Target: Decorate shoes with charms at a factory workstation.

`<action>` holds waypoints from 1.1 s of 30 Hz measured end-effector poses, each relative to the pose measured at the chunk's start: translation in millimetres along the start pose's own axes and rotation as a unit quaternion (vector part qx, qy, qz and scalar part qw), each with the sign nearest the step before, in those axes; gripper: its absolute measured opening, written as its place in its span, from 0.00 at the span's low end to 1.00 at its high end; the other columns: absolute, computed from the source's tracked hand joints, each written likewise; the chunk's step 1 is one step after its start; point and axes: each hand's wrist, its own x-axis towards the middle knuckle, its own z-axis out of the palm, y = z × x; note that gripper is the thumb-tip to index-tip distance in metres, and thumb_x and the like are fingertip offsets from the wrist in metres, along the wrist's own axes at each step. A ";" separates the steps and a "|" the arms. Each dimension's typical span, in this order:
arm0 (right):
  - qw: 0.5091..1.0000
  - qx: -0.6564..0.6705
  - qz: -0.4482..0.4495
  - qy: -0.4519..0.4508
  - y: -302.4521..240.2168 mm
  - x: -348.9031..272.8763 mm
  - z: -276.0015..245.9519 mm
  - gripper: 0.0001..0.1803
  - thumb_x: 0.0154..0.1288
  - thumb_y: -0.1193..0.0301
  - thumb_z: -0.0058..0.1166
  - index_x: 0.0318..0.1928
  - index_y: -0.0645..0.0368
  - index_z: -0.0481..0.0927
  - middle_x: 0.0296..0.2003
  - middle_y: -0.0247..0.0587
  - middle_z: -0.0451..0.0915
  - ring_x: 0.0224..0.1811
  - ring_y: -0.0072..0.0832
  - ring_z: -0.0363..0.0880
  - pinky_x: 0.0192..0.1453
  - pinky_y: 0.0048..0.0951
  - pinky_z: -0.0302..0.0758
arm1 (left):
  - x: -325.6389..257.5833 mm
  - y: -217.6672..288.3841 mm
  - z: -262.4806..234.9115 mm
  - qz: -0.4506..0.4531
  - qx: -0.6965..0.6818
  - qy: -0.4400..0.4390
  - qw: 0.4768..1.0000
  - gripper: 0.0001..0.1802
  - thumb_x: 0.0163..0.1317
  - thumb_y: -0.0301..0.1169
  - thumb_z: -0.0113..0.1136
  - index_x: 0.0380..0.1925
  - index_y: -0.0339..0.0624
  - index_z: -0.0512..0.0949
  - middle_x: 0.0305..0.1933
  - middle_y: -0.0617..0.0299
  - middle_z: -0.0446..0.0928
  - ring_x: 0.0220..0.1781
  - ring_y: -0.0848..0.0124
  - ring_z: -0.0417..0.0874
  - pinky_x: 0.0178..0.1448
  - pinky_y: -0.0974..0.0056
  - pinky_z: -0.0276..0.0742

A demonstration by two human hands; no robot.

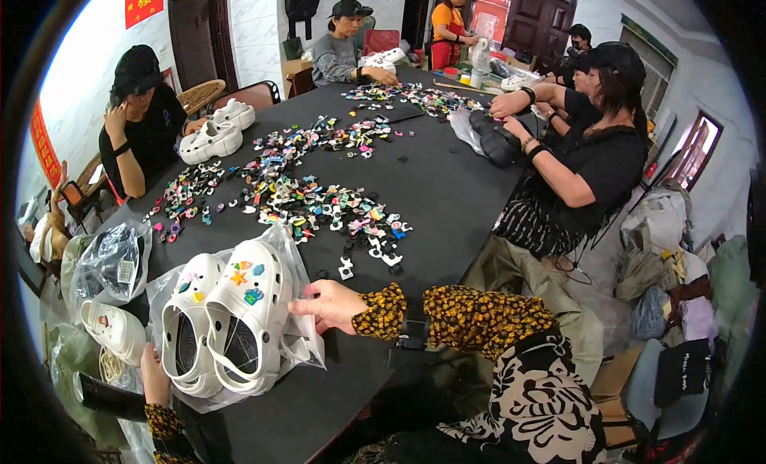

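A pair of white clogs (249,304) with small colourful charms on their toes lies on a clear plastic bag (302,340) at the table's near left. My right hand (331,304) reaches in from the right, its thumb and fingers closed on the bag's edge beside the right clog. At the left clog's heel side, my left hand (155,376) is closed at the bag's other edge; some of its fingers are hidden. Left of it sits another white clog (114,330) with charms. Many loose shoe charms (319,205) spread across the table beyond the pair.
The dark table (439,225) stretches away from me. More clear plastic (112,260) lies at the left edge. Co-workers sit around the table; one at the right handles a black clog (496,138). White clogs (217,135) stand at the far left. Bags and cloth (662,280) pile up at right.
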 end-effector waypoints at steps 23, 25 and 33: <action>0.935 -0.237 -0.245 0.094 -18.3 22.8 25.2 0.26 0.55 0.76 0.48 0.56 0.74 0.70 0.27 0.46 0.79 0.22 0.24 0.76 0.28 0.26 0.72 | -42.4 134.6 4.7 0.155 0.039 0.145 0.976 0.04 0.62 0.20 0.50 0.28 0.32 0.68 0.21 0.45 0.66 0.23 0.64 0.64 0.31 0.61 0.66; 0.902 -0.215 -0.364 0.092 -25.0 15.3 30.4 0.28 0.56 0.77 0.47 0.59 0.74 0.68 0.25 0.44 0.79 0.21 0.21 0.73 0.27 0.25 0.71 | -44.1 137.3 3.2 0.163 0.053 0.148 0.974 0.03 0.62 0.20 0.50 0.29 0.33 0.68 0.21 0.46 0.66 0.23 0.62 0.65 0.31 0.62 0.66; 0.863 -0.215 -0.441 0.118 -54.0 -19.9 20.1 0.23 0.59 0.81 0.44 0.56 0.64 0.74 0.31 0.41 0.81 0.24 0.15 0.70 0.28 0.22 0.68 | -61.1 184.7 7.3 0.197 0.027 0.205 0.958 0.03 0.64 0.18 0.47 0.31 0.28 0.68 0.25 0.48 0.70 0.24 0.63 0.68 0.33 0.65 0.67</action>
